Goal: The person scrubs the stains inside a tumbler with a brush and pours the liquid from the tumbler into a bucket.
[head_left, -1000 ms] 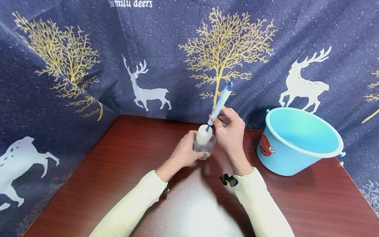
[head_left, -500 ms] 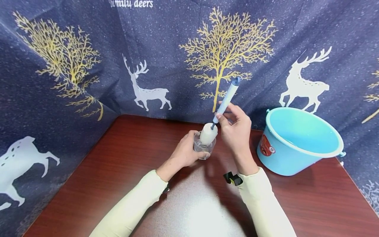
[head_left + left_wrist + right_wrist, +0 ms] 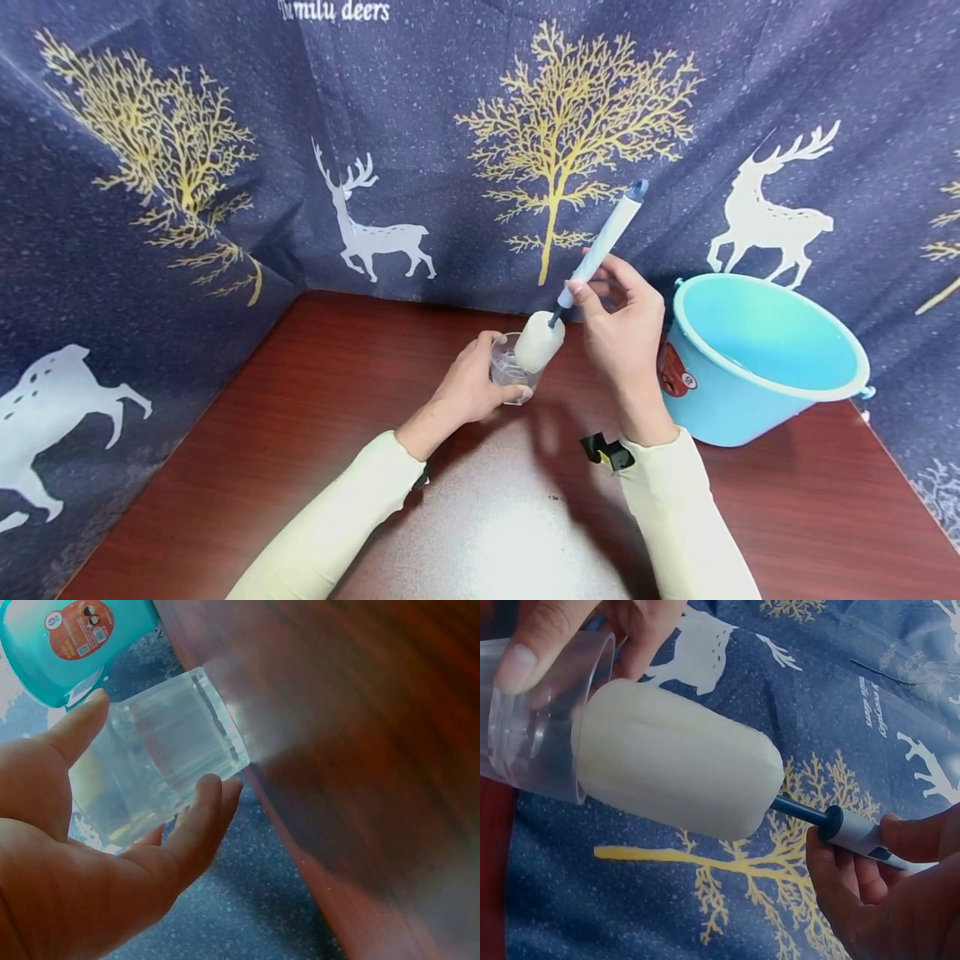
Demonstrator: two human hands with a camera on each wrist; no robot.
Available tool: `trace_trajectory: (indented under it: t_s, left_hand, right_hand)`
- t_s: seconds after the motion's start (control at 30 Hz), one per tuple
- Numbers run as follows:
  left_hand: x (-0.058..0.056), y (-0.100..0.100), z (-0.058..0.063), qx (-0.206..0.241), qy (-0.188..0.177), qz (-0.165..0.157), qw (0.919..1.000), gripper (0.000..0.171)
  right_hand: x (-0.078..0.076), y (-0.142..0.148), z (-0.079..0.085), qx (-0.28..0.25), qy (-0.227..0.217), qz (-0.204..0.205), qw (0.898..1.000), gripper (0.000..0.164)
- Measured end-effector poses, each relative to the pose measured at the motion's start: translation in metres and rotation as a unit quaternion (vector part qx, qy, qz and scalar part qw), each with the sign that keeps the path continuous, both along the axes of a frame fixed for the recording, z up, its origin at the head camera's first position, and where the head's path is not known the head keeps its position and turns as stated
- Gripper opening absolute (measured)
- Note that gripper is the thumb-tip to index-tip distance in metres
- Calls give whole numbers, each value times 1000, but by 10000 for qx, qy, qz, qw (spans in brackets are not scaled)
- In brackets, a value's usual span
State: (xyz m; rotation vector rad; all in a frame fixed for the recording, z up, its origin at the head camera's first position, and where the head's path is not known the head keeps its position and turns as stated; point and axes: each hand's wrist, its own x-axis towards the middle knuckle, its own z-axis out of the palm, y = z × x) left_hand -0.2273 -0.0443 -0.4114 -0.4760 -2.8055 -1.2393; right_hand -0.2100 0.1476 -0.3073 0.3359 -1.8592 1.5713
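A clear cup [image 3: 516, 379] is gripped by my left hand [image 3: 468, 385], thumb on one side and fingers on the other. The left wrist view shows the cup's thick square-edged base [image 3: 221, 716] close over the tabletop. My right hand [image 3: 624, 325] pinches the pale blue handle [image 3: 603, 246] of a sponge cup brush between thumb and fingers, and the handle leans up to the right. Its white sponge head [image 3: 682, 761] is right at the cup's mouth, its end overlapping the rim in the right wrist view. A short dark rod [image 3: 799, 810] joins sponge and handle.
A light blue bucket [image 3: 720, 408] with a red label stands on the right of the dark red wooden table [image 3: 360, 350], just beyond my right hand. Behind the table hangs a navy cloth [image 3: 420, 108] printed with deer and golden trees.
My right hand has moved right and slightly up with the brush, drawing the sponge out of the cup to its rim. The handle tilts further right. The left hand and cup stay put.
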Motion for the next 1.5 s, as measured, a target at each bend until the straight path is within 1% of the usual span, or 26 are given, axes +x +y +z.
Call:
trace_trajectory:
  t_s: [0.2, 0.37, 0.6, 0.7, 0.8, 0.9, 1.03, 1.13, 1.27, 1.4, 1.5]
  left_hand:
    - [0, -1, 0, 10, 39, -3, 10000, 87]
    - [0, 0, 1, 48, 33, -28, 10000, 85]
    - [-1, 1, 1, 64, 26, -23, 10000, 86]
    - [-1, 0, 0, 46, 61, -20, 10000, 85]
    - [0, 0, 0, 24, 64, -17, 10000, 85]
    - [0, -1, 0, 1, 42, -6, 10000, 85]
    - [0, -1, -1, 31, 31, -11, 10000, 85]
    - [0, -1, 0, 78, 20, -29, 10000, 84]
    - [-1, -1, -1, 93, 18, -32, 9999, 84]
    - [0, 0, -1, 107, 22, -21, 9999, 84]
    - [0, -1, -1, 98, -19, -5, 9999, 85]
  right_hand:
    - [2, 5, 3, -191, 42, 56, 9998, 29]
    - [5, 10, 7, -254, -64, -59, 9996, 28]
    - [10, 19, 9, -96, -449, -331, 9984, 27]
    - [11, 23, 5, 22, -682, -341, 9971, 26]
    - [11, 28, -2, 226, -997, -260, 9944, 24]
    - [11, 32, -10, 567, -1373, -244, 9886, 24]
    - [9, 37, -19, 1024, -1843, -277, 9771, 24]
    - [8, 40, -24, 1197, -2099, -172, 9702, 24]
    - [7, 45, -31, 1316, -2446, 83, 9606, 25]
    - [6, 48, -39, 1443, -2855, 275, 9471, 27]
    - [4, 50, -46, 1580, -3094, 318, 9372, 27]
